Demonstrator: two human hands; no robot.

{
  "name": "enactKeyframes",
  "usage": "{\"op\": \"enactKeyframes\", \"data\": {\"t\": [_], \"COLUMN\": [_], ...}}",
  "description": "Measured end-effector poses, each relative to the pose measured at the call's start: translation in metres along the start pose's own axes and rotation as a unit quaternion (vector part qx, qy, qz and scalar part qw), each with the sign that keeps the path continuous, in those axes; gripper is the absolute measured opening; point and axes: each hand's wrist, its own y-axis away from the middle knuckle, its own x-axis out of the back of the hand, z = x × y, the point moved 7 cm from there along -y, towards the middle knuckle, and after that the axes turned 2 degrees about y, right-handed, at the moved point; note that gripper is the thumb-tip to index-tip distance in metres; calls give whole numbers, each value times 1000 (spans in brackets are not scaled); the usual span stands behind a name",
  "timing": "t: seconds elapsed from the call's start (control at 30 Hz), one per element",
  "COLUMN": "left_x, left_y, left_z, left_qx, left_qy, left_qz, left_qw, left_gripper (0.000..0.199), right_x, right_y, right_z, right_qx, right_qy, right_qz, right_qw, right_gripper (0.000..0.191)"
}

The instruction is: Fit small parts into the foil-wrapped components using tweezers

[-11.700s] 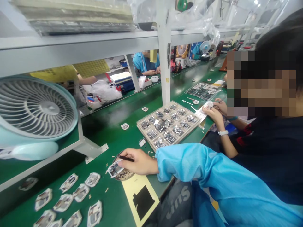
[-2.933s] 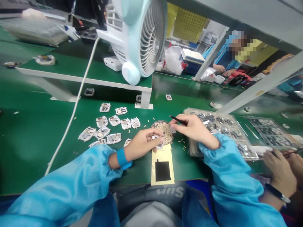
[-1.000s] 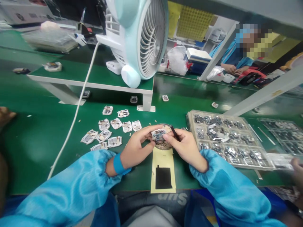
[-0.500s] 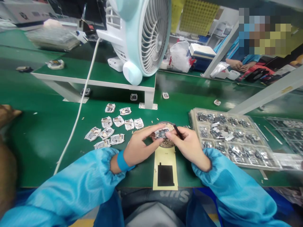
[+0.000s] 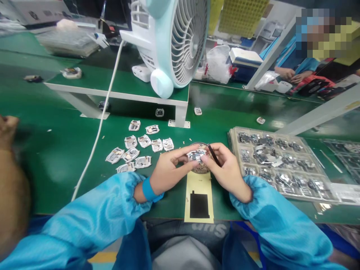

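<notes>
My left hand (image 5: 170, 167) grips a small white watch case (image 5: 196, 155) with electronic parts inside, its fingers behind and thumb in front. My right hand (image 5: 229, 170) presses its thumb to the same case's right side. A slim black tool, by its shape tweezers (image 5: 214, 154), is held in that hand, pointing up and left; its working tip is hidden. Below the case lies a round dish (image 5: 203, 169) of tiny parts, partly covered by my hands. A yellow sheet (image 5: 198, 183) with a black square piece (image 5: 199, 206) reaches to the table's front edge.
Several white watch cases (image 5: 144, 141) lie to the left. A clear compartment tray (image 5: 233, 150) of small metal parts stands right. A fan (image 5: 157, 45) sits on a raised shelf (image 5: 118, 96), its white cable (image 5: 108, 90) hanging down. Another person's arm (image 5: 12, 195) is at far left.
The view has shifted slightly, so the table things appear a little further right and higher. The watch case seems tilted a little differently in my hands; both hands keep their hold.
</notes>
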Motion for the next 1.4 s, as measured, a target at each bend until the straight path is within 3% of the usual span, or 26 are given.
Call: {"op": "enactKeyframes", "data": {"t": [0.13, 0.3, 0.43, 0.53, 0.73, 0.83, 0.93, 1.2, 1.4], "left_x": [-4, -8, -9, -7, -6, -4, -3, -2, -2], "left_y": [1, -1, -1, 0, 0, -2, -4, -6, -16], "left_z": [-3, -1, 0, 1, -9, -19, -21, -22, -23], "left_qx": [11, -30, -55, -58, -19, 31, 40, 39, 58], "left_qy": [47, 77, 65, 41, 50, 14, -7, 73, 135], "left_qz": [-16, -21, -26, -25, 12, 36, 33, 79, 48], "left_qw": [999, 996, 996, 997, 999, 999, 999, 993, 988], "left_gripper": [44, 40, 42, 42, 33, 32, 26, 30, 35], "right_x": [-3, -3, -3, -3, -4, -4, -8, -15, -13], "right_y": [0, -2, -3, -1, 2, 2, 2, 0, -2], "right_z": [-1, 0, 3, 7, 11, 8, 8, 19, 24], "right_qx": [-4, -25, -32, -43, -17, 16, 26, 19, 26], "right_qy": [-26, -49, -55, -51, -5, 26, 29, -12, -27], "right_qz": [-23, -31, -37, -42, -15, 15, 20, 28, 39], "right_qw": [999, 998, 997, 997, 1000, 999, 999, 999, 999], "right_gripper": [26, 30, 32, 24, 16, 13, 15, 24, 28]}}
